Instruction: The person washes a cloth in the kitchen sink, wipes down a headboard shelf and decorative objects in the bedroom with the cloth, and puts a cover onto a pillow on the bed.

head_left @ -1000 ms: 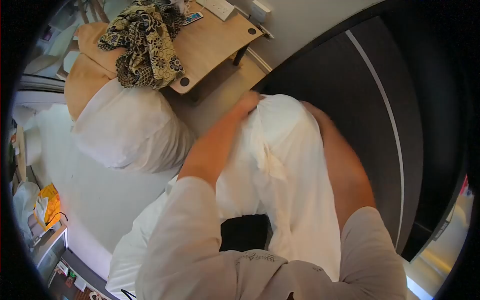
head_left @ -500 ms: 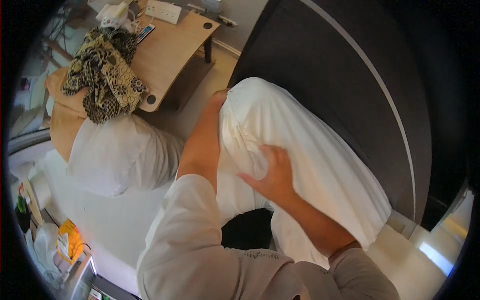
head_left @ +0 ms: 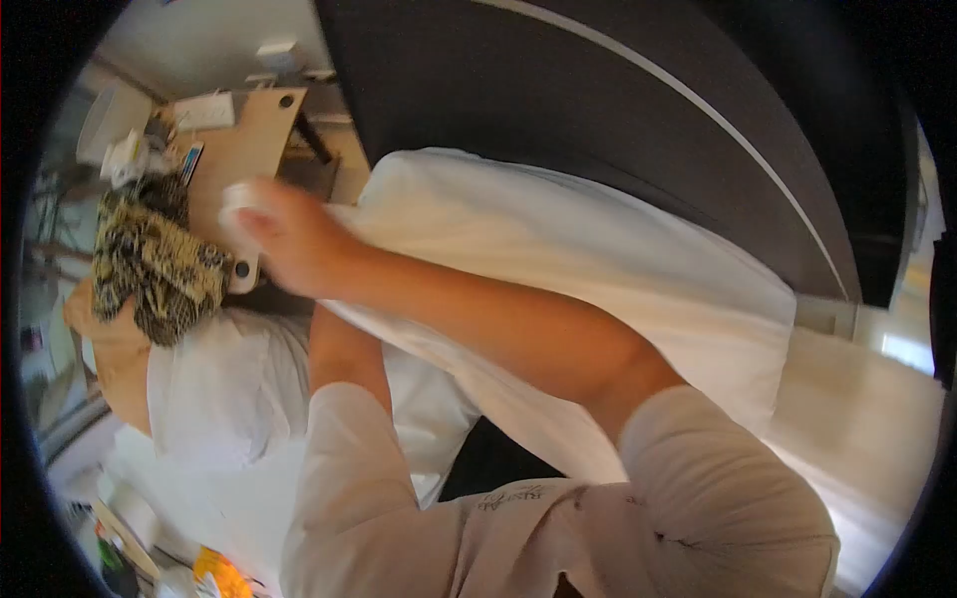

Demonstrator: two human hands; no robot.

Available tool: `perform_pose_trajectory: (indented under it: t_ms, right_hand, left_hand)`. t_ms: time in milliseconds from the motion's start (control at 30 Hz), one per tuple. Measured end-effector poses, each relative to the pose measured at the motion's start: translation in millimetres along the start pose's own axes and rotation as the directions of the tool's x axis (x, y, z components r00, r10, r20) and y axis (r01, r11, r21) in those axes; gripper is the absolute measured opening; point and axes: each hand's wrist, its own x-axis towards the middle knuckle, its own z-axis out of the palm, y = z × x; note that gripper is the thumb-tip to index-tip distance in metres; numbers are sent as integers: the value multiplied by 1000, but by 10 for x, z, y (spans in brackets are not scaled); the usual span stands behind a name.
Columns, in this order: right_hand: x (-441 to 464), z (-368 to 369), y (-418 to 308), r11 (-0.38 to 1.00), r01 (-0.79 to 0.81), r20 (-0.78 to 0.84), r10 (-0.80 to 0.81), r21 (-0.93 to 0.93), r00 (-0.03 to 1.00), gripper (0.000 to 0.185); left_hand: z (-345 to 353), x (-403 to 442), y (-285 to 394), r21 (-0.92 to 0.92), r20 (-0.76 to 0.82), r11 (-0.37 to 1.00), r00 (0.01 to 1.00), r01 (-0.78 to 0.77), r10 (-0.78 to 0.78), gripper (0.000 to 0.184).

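A large white cloth (head_left: pixel 598 269) spreads out in front of me, and a strip of it runs beneath my right forearm. My right hand (head_left: pixel 294 239), smeared by motion, is closed like a fist at the upper left, with a bit of white showing at its fingers that appears to be the bunched cloth. Only the forearm (head_left: pixel 344 349) of my left arm shows; the right arm covers the left hand, so its fingers are hidden.
To the left stands a wooden table (head_left: pixel 261 125) with a power strip (head_left: pixel 204 111) and a phone (head_left: pixel 191 162). Patterned black-and-yellow fabric (head_left: pixel 159 264) lies beside a white bundle (head_left: pixel 224 384). A dark panel (head_left: pixel 598 120) rises behind the cloth. An orange bag (head_left: pixel 221 573) is at lower left.
My right hand has swung from the middle of the cloth to the upper left, across my left arm. The cloth's near edge has shifted with it. The view has turned rightward.
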Motion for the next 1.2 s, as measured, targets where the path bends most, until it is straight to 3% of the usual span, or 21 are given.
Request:
perform_pose_trajectory:
  t_ms: [33,67,100,167,200,267,367,400,433,500,600,700,767,800,900,933,1033,1067,1167,1200]
  right_hand:
    - [143,246,108,997,-49,51,46,52,998,13]
    - [143,471,214,992,-101,223,114,-69,968,14]
    - [-54,547,231,952,80,535,95,-294,839,26]
    - [-393,482,275,753,396,739,173,-525,651,44]
    - [-609,303,242,640,459,693,163,-616,703,50]
    - [-386,-310,-105,626,192,461,301,-756,835,43]
    - [240,-1276,37,682,-175,93,337,-710,937,27]
    - [373,-1550,315,465,-205,-18,376,-861,926,31]
    - [523,-1798,530,282,-205,-21,540,-937,842,34]
    - [566,-1926,706,166,-379,-141,737,-911,661,34]
    - [496,-1951,855,223,-641,-186,842,-734,506,32]
    - [544,-1992,1185,218,-703,-152,893,-676,423,30]
    - [535,-2022,1174,225,-710,-145,896,-667,420,29]
    - [573,-1985,1133,234,-709,-138,895,-665,425,28]
    - [653,-1812,1141,611,-703,31,762,-364,646,25]
    - [674,-1670,974,625,-717,-31,747,-310,664,23]
    - [685,-1643,1143,629,-495,15,627,-599,779,23]
    - [725,-1776,1468,619,-393,97,607,-680,789,24]
    - [772,-1760,1542,547,-294,153,629,-784,762,24]
    - [755,-1774,1589,607,-427,137,666,-670,733,24]
  left_hand:
    - [19,-23,-10,-16,6,1000,1000,3,-3,34]
    - [17,-12,-25,-18,10,1000,1000,10,-10,34]
    - [42,-15,-29,-29,12,999,1000,13,-13,34]
    - [58,-4,-29,-53,22,999,1000,9,-8,34]
    - [46,-6,-38,-64,26,998,1000,7,-6,34]
    - [23,-41,-45,-91,30,996,999,-10,13,34]
    - [42,-54,-54,-142,43,989,998,-36,42,34]
    - [56,-41,-66,-158,45,987,998,-39,47,34]
    - [52,-57,-79,-181,43,982,998,-45,54,34]
    - [48,-65,-100,-210,45,976,996,-63,74,34]
    - [67,-74,-136,-258,39,962,994,-86,100,33]
    - [68,-105,-162,-314,32,942,991,-115,132,33]
    - [99,-154,-236,-375,17,916,987,-141,159,33]
    - [95,-189,-285,-409,5,899,984,-159,176,33]
    - [93,-270,-505,-508,-60,833,974,-218,218,33]
    - [93,-271,-559,-533,-78,813,970,-236,230,33]
    - [97,-214,-594,-569,-114,778,962,-269,249,33]
    - [99,-188,-604,-576,-123,770,960,-276,252,33]
    - [95,-133,-589,-584,-125,757,954,-292,272,33]
    - [91,-109,-593,-586,-127,755,953,-296,275,33]
